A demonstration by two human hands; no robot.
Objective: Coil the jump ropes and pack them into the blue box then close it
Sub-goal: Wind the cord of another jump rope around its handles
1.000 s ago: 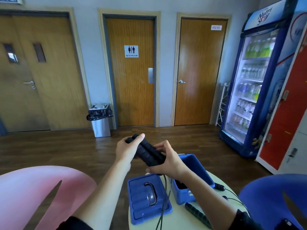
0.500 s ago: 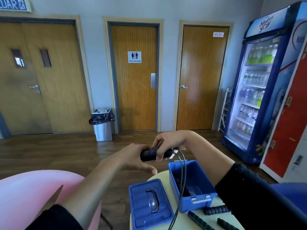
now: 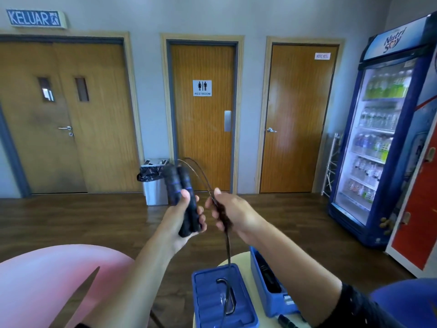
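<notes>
My left hand grips the two black jump rope handles side by side, held upright in front of me. Their thin black rope arcs from the handle tops over to my right hand, which pinches it; from there the rope hangs down past the lid. The blue box stands open on the small round table, with something black inside. Its blue lid lies beside it to the left, handle up. Another black handle lies on the table near the box front.
A pink chair stands at the lower left and a blue chair at the lower right. A drinks fridge lines the right wall. A steel bin stands by the restroom door across the wooden floor.
My left hand has turned the handles upright and raised them. My right hand has let go of the handles and slid down onto the rope. The view has tilted upward.
</notes>
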